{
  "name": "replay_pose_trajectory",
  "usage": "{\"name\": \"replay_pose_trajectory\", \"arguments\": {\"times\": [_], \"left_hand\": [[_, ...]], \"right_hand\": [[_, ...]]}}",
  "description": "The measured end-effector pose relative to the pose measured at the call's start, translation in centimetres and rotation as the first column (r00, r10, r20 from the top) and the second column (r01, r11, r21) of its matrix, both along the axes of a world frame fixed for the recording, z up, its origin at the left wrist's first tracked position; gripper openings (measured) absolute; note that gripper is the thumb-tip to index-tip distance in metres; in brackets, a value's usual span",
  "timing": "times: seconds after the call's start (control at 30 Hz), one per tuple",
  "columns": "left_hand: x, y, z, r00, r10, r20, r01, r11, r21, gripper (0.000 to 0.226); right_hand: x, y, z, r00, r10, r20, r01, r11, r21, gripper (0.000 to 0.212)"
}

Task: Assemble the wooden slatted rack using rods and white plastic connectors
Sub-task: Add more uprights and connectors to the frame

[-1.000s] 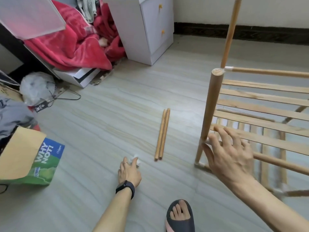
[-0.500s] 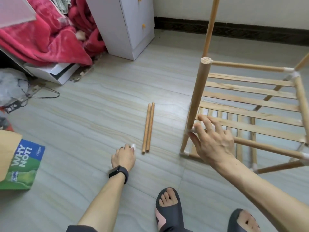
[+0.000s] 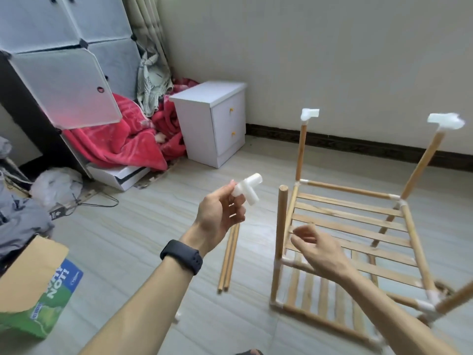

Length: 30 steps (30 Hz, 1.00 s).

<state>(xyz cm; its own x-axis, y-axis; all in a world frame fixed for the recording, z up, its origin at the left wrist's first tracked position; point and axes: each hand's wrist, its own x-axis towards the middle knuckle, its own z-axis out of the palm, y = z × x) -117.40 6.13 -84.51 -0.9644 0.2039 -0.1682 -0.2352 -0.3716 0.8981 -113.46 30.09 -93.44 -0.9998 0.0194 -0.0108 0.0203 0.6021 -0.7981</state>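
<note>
My left hand (image 3: 218, 219) is raised in the middle of the view and pinches a white plastic connector (image 3: 247, 191) with several sockets. My right hand (image 3: 317, 248) hovers empty, fingers loosely curled, just right of the near upright rod (image 3: 281, 221) of the wooden slatted rack (image 3: 350, 226). The rack stands on the floor at right. Its two far upright rods carry white connectors (image 3: 309, 114) on top; the near upright's top is bare. Two loose rods (image 3: 229, 257) lie side by side on the floor below my left hand.
A white bedside cabinet (image 3: 212, 121) stands against the wall at the back. A red blanket (image 3: 120, 142) spills from a plastic cube wardrobe (image 3: 64, 80) at left. A cardboard box (image 3: 33, 288) sits at lower left, with a plastic bag and cable behind it.
My left hand has risen from the floor with the white connector in it. My right hand has come off the near upright. The view has tilted up toward the wall.
</note>
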Motion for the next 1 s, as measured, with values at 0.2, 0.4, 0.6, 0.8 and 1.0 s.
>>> {"name": "replay_pose_trajectory", "arguments": {"times": [0.2,0.4,0.6,0.8,1.0], "left_hand": [[-0.5,3.1,5.3,0.947,-0.133,-0.292,0.028,0.941,-0.337,0.031],[-1.6,4.9,7.0,0.883,-0.271,-0.383,0.018,0.835,-0.550,0.034],[-2.1,6.0,6.4,0.889,-0.255,-0.380,-0.026,0.801,-0.599,0.027],[-1.5,5.4,4.4,0.924,-0.247,-0.292,0.064,0.853,-0.518,0.039],[-0.7,5.7,2.9,0.937,-0.228,-0.266,0.099,0.901,-0.423,0.044]], "right_hand": [[0.7,-0.8,11.8,0.970,-0.087,-0.225,-0.025,0.891,-0.453,0.025],[0.7,-1.1,16.1,0.989,0.031,-0.145,-0.098,0.871,-0.482,0.026],[0.4,-1.8,15.1,0.987,-0.038,-0.155,-0.038,0.886,-0.462,0.018],[0.5,-1.7,14.1,0.968,-0.119,-0.220,0.005,0.889,-0.458,0.017],[0.6,-1.7,12.9,0.972,-0.119,-0.202,0.016,0.893,-0.450,0.020]]}}
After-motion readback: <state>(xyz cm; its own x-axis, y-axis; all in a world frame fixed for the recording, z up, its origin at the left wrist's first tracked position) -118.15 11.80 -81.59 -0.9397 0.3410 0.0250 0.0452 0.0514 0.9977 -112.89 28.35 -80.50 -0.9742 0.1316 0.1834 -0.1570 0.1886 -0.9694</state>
